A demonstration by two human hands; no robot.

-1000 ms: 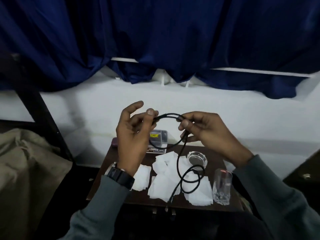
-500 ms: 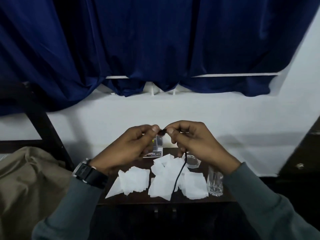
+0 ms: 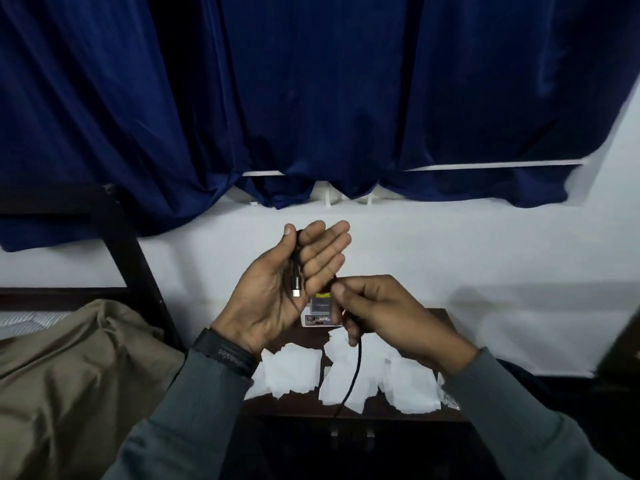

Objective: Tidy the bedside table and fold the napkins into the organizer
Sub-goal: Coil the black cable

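Note:
My left hand (image 3: 284, 289) is raised palm up with its fingers straight, and the thumb pinches a black cable (image 3: 296, 271) against the forefinger. The cable's plug end lies across that palm. My right hand (image 3: 374, 310), just below and to the right, grips the same cable, which hangs down from it over the table to the front edge. Several white napkins (image 3: 291, 372) lie loose and unfolded on the dark wooden bedside table (image 3: 446, 318). A small clear box (image 3: 320, 306) with a yellow label stands at the back of the table, partly hidden by my hands.
A bed with a tan blanket (image 3: 69, 375) and a dark frame post (image 3: 128, 244) sits to the left. A clear glass (image 3: 448, 398) shows at the table's right side behind my right sleeve. Blue curtains (image 3: 311, 98) hang over the white wall behind.
My hands were pinched together on the cable; now the left has turned palm up with the plug on it, and the right has dropped lower along the cable.

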